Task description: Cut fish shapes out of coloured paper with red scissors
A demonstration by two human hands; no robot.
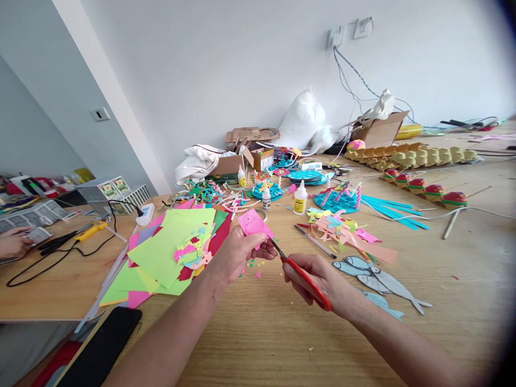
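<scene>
My left hand (237, 250) is closed on a pink piece of paper (253, 223), pinched between thumb and fingers, with faint drawn lines on it. Red-handled scissors (307, 282) are in my right hand (312, 274), fingers wrapped round the handles. Their blades point up and left and meet the paper's right edge; whether they are apart I cannot tell. Small paper scraps (258, 274) lie on the table below. To the left are coloured paper sheets (161, 252) with small cut-out paper shapes (193, 252) on top. Grey-blue paper fish (387, 282) lie right of my right hand.
Glue bottles (300, 199), blue decorated discs (336, 200), paper strips (350, 236) and a pen (316, 243) lie beyond my hands. Egg-carton pieces (433, 157) and boxes (262, 159) stand farther back. A black phone (102, 346) is at the near left; another person's hand (15, 243) shows far left.
</scene>
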